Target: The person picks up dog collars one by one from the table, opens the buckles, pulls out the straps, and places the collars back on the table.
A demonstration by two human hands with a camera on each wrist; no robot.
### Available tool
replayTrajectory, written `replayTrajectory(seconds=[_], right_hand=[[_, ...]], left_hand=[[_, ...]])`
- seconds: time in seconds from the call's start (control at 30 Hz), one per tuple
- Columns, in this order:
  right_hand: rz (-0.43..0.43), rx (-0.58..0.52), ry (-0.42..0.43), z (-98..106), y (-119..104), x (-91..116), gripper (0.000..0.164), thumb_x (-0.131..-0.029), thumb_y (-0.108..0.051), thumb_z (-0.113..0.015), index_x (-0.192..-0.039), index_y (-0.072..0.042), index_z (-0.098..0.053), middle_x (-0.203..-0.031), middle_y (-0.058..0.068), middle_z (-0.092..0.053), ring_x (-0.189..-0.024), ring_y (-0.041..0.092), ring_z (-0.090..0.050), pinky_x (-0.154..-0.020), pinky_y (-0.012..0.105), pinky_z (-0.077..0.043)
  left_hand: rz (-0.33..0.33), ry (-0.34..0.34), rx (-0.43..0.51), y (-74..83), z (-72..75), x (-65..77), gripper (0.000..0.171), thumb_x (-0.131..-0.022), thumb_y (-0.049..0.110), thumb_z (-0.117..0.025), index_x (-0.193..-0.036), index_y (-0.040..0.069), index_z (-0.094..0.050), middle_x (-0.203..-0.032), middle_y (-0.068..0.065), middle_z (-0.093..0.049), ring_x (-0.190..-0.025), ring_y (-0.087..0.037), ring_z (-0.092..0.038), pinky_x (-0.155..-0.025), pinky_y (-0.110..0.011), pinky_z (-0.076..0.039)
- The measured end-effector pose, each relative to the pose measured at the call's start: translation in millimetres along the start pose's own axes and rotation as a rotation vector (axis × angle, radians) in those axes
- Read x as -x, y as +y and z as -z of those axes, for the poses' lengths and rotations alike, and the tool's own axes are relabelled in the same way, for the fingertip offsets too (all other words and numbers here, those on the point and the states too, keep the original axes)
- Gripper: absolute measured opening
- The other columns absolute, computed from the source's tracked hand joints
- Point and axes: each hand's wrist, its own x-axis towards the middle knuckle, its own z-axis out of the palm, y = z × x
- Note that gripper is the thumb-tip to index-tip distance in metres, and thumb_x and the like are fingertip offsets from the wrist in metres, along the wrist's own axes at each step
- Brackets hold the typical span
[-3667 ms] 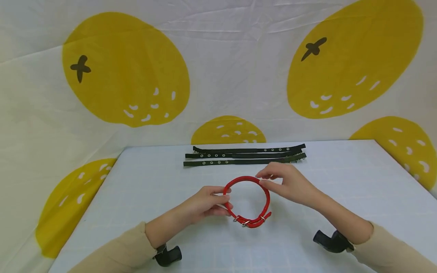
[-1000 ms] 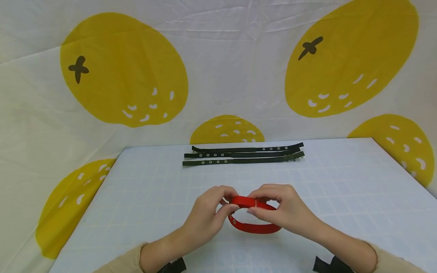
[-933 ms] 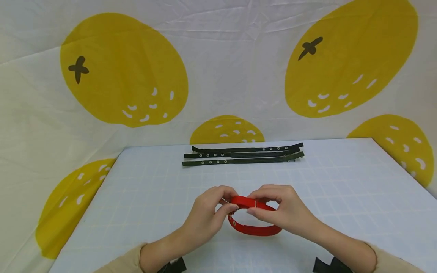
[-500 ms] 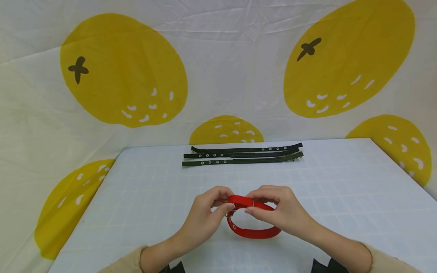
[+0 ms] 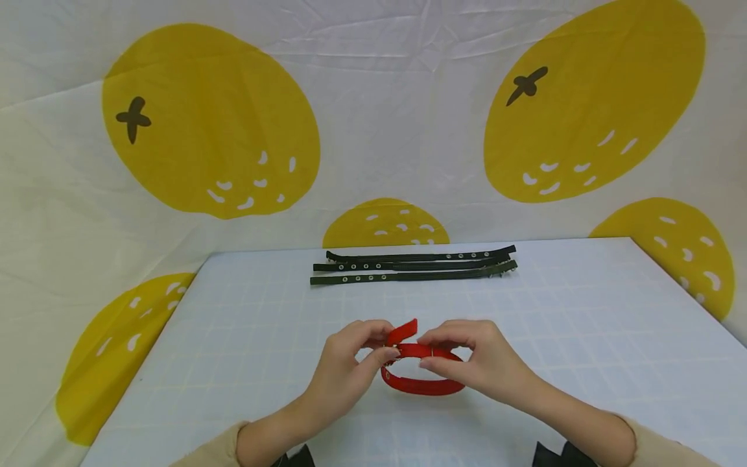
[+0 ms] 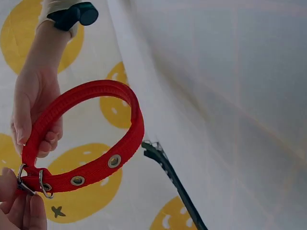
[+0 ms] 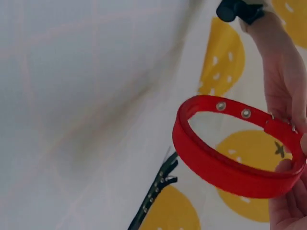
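Observation:
Between my hands, above the table, a red collar (image 5: pixel 423 387) forms a loop, with metal eyelets along its band. My left hand (image 5: pixel 344 363) pinches it at the metal buckle (image 6: pixel 24 179), thumb in front and fingers behind. The collar's loose tail (image 5: pixel 403 332) sticks up and to the right from there. My right hand (image 5: pixel 484 355) pinches the far band beside the thin metal keeper (image 5: pixel 432 352), thumb below and fingertips above. A D-ring (image 6: pixel 45 184) hangs close to the buckle in the left wrist view. The left fingertips partly hide the buckle in the head view.
Dark straps (image 5: pixel 443 275) with eyelets and metal fittings lie side by side near the back edge of the pale checked table (image 5: pixel 233 324). Behind rises a white cloth (image 5: pixel 403 130) with yellow fruit prints. Black cameras (image 5: pixel 563 455) are strapped to both wrists.
Earlier the left hand held the loop's side and the right touched its top; both then came to the buckle part. Since half a second ago, the tail has come free and stands up.

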Motion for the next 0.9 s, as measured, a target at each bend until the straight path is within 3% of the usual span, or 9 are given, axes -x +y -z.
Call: replayTrajectory(seconds=[0.1, 0.23, 0.33, 0.43, 0.53, 0.6, 0.7, 0.9], right_hand=[[0.012, 0.054, -0.002, 2, -1, -1, 0.025, -0.079, -0.017, -0.076, -0.103, -0.016, -0.068, -0.094, -0.008, -0.066, -0.081, 0.008, -0.06, -0.068, 0.027, -0.055], [-0.049, 0.016, 0.017, 6, -9, -3, 0.021, -0.082, -0.013, -0.072, -0.103, -0.016, -0.067, -0.096, -0.006, -0.065, -0.083, 0.01, -0.061, -0.07, 0.029, -0.055], [-0.199, -0.113, -0.005, 10, -16, -8, 0.015, -0.087, -0.014, -0.067, -0.1, -0.009, -0.069, -0.093, 0.0, -0.067, -0.079, 0.015, -0.064, -0.07, 0.029, -0.055], [-0.382, -0.274, -0.03, 13, -20, -14, 0.02, -0.088, -0.018, -0.065, -0.099, -0.002, -0.067, -0.09, 0.007, -0.068, -0.076, 0.021, -0.065, -0.072, 0.031, -0.055], [-0.49, -0.447, -0.022, 15, -19, -18, 0.02, -0.089, -0.016, -0.064, -0.099, 0.002, -0.065, -0.087, 0.01, -0.068, -0.076, 0.024, -0.065, -0.074, 0.034, -0.055], [-0.511, -0.553, 0.0, 16, -18, -19, 0.015, -0.09, -0.013, -0.062, -0.097, 0.0, -0.064, -0.086, 0.009, -0.068, -0.076, 0.024, -0.065, -0.076, 0.034, -0.054], [-0.501, -0.651, 0.029, 18, -17, -19, 0.007, -0.091, -0.01, -0.059, -0.094, -0.006, -0.064, -0.087, 0.006, -0.068, -0.077, 0.02, -0.066, -0.077, 0.033, -0.054], [-0.428, -0.684, 0.047, 20, -18, -19, 0.008, -0.093, -0.007, -0.056, -0.092, -0.011, -0.063, -0.086, 0.004, -0.069, -0.078, 0.017, -0.067, -0.077, 0.032, -0.054]], left_hand=[[-0.149, 0.034, -0.139, -3.2, 0.3, -0.3, 0.024, -0.08, 0.01, -0.073, -0.103, 0.011, -0.066, -0.089, 0.005, -0.065, -0.079, -0.007, -0.055, -0.066, -0.021, -0.051], [-0.198, 0.031, -0.21, -0.5, 2.5, -3.8, 0.026, -0.079, 0.011, -0.075, -0.104, 0.011, -0.067, -0.09, 0.005, -0.066, -0.079, -0.006, -0.053, -0.064, -0.018, -0.05], [-0.235, 0.023, -0.257, 0.9, 2.2, -6.8, 0.029, -0.076, 0.009, -0.076, -0.104, 0.01, -0.067, -0.092, 0.003, -0.068, -0.082, -0.007, -0.055, -0.069, -0.018, -0.051], [-0.277, 0.031, -0.284, 0.5, 0.9, -8.7, 0.031, -0.076, 0.008, -0.077, -0.105, 0.009, -0.067, -0.093, 0.001, -0.068, -0.084, -0.008, -0.057, -0.072, -0.018, -0.05], [-0.315, 0.05, -0.301, -1.9, -0.3, -9.3, 0.032, -0.077, 0.011, -0.077, -0.107, 0.008, -0.066, -0.095, 0.0, -0.068, -0.086, -0.01, -0.057, -0.073, -0.018, -0.05], [-0.327, 0.059, -0.311, -4.4, -0.6, -9.2, 0.035, -0.076, 0.014, -0.077, -0.109, 0.008, -0.066, -0.098, 0.0, -0.068, -0.088, -0.012, -0.057, -0.074, -0.019, -0.051], [-0.294, 0.064, -0.312, -9.1, -0.3, -8.3, 0.034, -0.074, 0.015, -0.08, -0.105, 0.008, -0.067, -0.097, 0.001, -0.068, -0.089, -0.01, -0.057, -0.073, -0.019, -0.051], [-0.256, 0.112, -0.264, -15.3, 1.8, -7.6, 0.025, -0.072, 0.01, -0.081, -0.093, 0.01, -0.069, -0.086, 0.004, -0.067, -0.077, -0.008, -0.056, -0.061, -0.017, -0.049]])
